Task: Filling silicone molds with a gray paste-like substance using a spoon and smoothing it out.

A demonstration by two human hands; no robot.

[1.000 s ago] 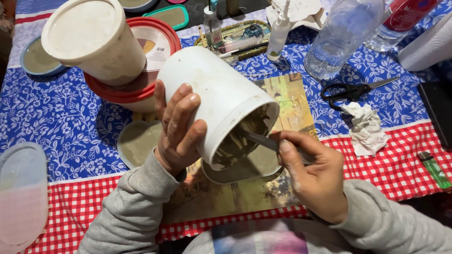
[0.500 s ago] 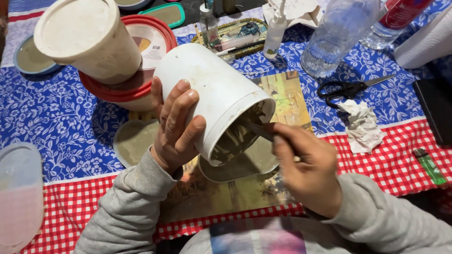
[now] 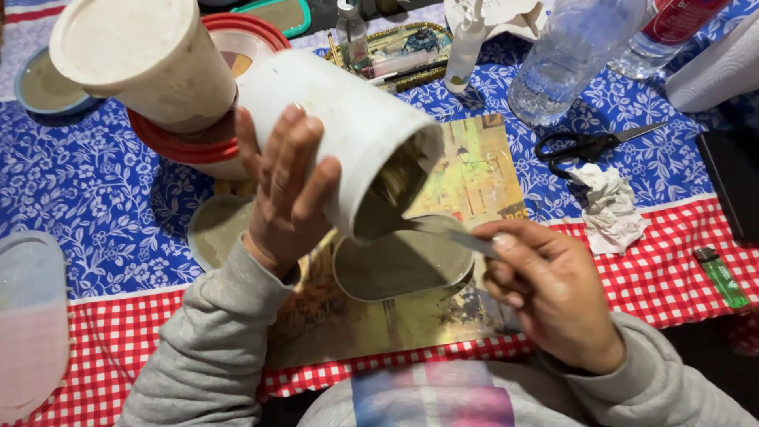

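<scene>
Two hands work over a crowded counter (image 3: 95,182) spread with a blue flowered cloth and a red checked border. At the far left edge lies a pale translucent lid (image 3: 28,316), and above it a small blue-rimmed lid (image 3: 43,85). Next comes a white tub (image 3: 146,59) tipped on a stack of red-rimmed containers (image 3: 207,146), standing just behind the left hand (image 3: 286,194). That hand's grip is clamped around a white bucket (image 3: 348,126), fingers spread over its side, holding it tilted with its mouth pointing down to the right. Below the mouth sits a shallow round dish (image 3: 403,265) of greyish paste, resting on a yellowish painted picture (image 3: 474,170) that lies flat on the cloth (another paste-smeared lid (image 3: 217,229) sits just left of the wrist). The right hand (image 3: 549,296) has its grip closed on a flat metal blade (image 3: 451,233), whose tip reaches into the bucket's opening. Behind the bucket are a small tray of pens (image 3: 399,51), a little bottle (image 3: 352,35) and a white spray bottle (image 3: 465,47). Further right stand a clear plastic bottle (image 3: 565,63), black scissors (image 3: 589,145), a crumpled tissue (image 3: 610,209) and, near the right edge, a green lighter (image 3: 721,277).
</scene>
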